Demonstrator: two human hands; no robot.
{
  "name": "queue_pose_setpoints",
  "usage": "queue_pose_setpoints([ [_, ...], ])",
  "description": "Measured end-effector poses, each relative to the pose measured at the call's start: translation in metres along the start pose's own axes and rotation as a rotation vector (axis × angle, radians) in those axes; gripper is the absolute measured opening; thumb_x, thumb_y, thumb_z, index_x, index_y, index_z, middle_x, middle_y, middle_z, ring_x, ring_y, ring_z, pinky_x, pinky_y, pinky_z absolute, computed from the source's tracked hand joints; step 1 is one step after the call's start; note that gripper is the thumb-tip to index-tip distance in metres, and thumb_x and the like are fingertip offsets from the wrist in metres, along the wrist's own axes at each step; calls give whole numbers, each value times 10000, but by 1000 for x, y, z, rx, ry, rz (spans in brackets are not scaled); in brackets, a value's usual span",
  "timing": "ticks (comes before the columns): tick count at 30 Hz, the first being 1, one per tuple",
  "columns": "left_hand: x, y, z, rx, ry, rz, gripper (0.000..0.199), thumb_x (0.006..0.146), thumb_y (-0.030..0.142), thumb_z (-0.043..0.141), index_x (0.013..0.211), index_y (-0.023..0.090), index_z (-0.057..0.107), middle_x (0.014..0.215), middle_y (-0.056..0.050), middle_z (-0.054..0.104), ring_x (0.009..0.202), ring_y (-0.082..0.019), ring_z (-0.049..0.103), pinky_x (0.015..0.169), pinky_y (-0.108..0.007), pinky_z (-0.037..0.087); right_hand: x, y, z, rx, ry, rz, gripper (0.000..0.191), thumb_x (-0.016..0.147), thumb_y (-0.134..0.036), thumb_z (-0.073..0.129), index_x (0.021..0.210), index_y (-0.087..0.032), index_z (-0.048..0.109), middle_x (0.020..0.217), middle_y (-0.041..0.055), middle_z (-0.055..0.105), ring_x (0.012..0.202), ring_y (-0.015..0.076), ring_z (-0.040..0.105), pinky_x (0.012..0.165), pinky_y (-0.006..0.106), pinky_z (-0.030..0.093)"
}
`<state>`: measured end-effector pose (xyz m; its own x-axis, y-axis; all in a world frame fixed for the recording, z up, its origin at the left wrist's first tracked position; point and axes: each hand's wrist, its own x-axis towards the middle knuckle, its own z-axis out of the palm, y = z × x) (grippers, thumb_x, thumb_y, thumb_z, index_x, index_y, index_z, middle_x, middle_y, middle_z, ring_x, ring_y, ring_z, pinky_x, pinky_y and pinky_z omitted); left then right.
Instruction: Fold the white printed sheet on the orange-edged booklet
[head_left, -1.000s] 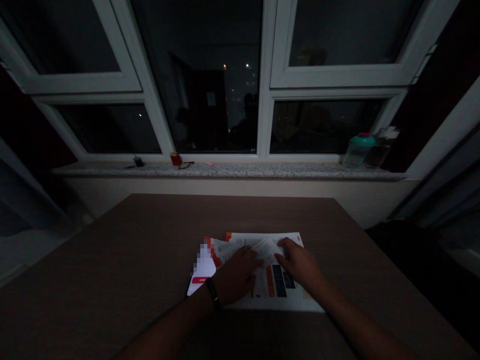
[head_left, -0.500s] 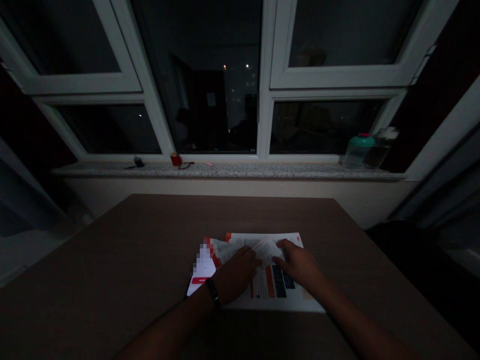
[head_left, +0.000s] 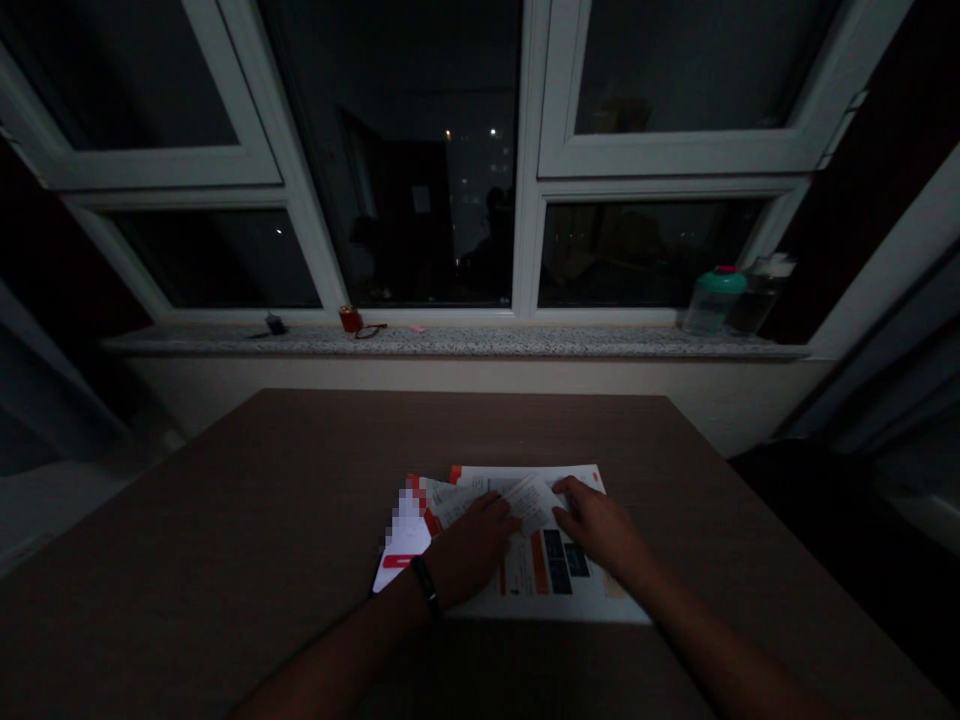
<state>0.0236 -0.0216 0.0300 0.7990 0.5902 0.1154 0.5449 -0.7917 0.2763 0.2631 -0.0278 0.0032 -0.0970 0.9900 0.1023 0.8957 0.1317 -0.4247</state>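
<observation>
My left hand (head_left: 478, 548) lies over a small folded sheet of paper (head_left: 531, 502), its fingers stretched out on the sheet's left part. At the sheet's right edge is my right hand (head_left: 604, 522), with thumb and forefinger apart. The forefinger is by the paper's corner; the other fingers are tucked out of sight. Under both hands rests a larger printed page (head_left: 555, 608) with orange and dark blue blocks. Another red-edged printed sheet (head_left: 442, 497) sticks out to the left. Beside it a lit phone screen (head_left: 396, 572) is partly covered by my left forearm.
The papers lie on a brown table (head_left: 315, 450). Behind it runs a speckled stone windowsill (head_left: 465, 341) under white-framed windows. On the sill stand a small red jar (head_left: 350, 319), a dark small object (head_left: 275, 324) and a teal-lidded bottle (head_left: 716, 300) beside a clear one (head_left: 757, 295).
My right thumb has drawn back a little to the right, off the small sheet. My left hand and the papers stay in about the same place.
</observation>
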Motion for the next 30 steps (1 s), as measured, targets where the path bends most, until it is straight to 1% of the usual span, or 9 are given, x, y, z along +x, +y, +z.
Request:
queue_pose_setpoints([
  [3, -1, -1, 1, -11, 8, -8, 363, 904, 49, 484, 1237, 174, 557, 1299, -101, 542, 1319, -263, 392, 1118, -438, 324, 0, 3, 1, 6, 6, -15, 269, 900, -279, 498, 1155, -219, 558, 858, 29, 695, 736, 182, 645, 628, 257, 371],
  [9, 0, -1, 0, -8, 11, -11, 364, 889, 52, 496, 1223, 175, 572, 1295, -98, 542, 1318, -269, 391, 1109, -433, 341, 3, 7, 1, 33, 13, -3, 257, 919, -229, 451, 1144, -212, 573, 996, 62, 708, 873, 196, 669, 738, 269, 415],
  [13, 0, 1, -2, -8, 3, -7, 358, 887, 49, 478, 1209, 169, 579, 1279, -104, 557, 1292, -263, 424, 1121, -444, 325, 4, 10, 2, 29, 42, 8, 266, 934, -221, 422, 1149, -209, 578, 1043, 74, 709, 887, 202, 677, 744, 273, 422],
  [15, -1, 0, -2, -18, 7, -2, 368, 895, 60, 467, 1225, 185, 570, 1288, -97, 556, 1288, -258, 433, 1119, -455, 329, 4, 12, 2, 9, 57, 38, 268, 928, -205, 422, 1138, -206, 588, 1013, 74, 717, 864, 202, 682, 733, 272, 416],
  [19, -2, -4, 1, -40, 40, 11, 369, 924, 95, 461, 1264, 209, 550, 1324, -84, 542, 1310, -260, 419, 1104, -466, 359, 4, 15, -2, 23, 103, 75, 239, 930, -234, 422, 1081, -204, 605, 855, 52, 717, 754, 194, 677, 669, 260, 399],
  [22, -3, -6, 5, -37, 55, 13, 377, 959, 131, 441, 1318, 220, 517, 1385, -76, 506, 1351, -263, 376, 1114, -462, 354, 2, 10, -3, 94, 128, 8, 221, 941, -276, 410, 1017, -213, 608, 813, 31, 696, 703, 180, 656, 629, 250, 393],
  [24, -4, -7, 8, -27, 50, 6, 389, 976, 156, 438, 1356, 217, 488, 1430, -73, 470, 1377, -268, 342, 1121, -458, 349, 0, 2, -1, 126, 101, -76, 209, 942, -292, 420, 998, -221, 608, 814, 21, 687, 709, 173, 648, 636, 247, 398],
  [26, -4, -9, 10, -20, 41, 3, 397, 988, 175, 434, 1382, 207, 468, 1458, -76, 447, 1395, -269, 318, 1128, -457, 342, -2, -6, 2, 106, 58, -120, 178, 926, -309, 468, 1003, -230, 607, 849, 19, 689, 744, 177, 651, 660, 252, 403],
  [30, -3, -9, 10, -9, 30, 15, 396, 1001, 187, 412, 1394, 194, 459, 1471, -88, 438, 1409, -259, 301, 1127, -447, 348, -3, -16, 8, 16, 21, -90, 155, 899, -311, 549, 1028, -245, 604, 854, 15, 699, 780, 192, 660, 662, 257, 389],
])
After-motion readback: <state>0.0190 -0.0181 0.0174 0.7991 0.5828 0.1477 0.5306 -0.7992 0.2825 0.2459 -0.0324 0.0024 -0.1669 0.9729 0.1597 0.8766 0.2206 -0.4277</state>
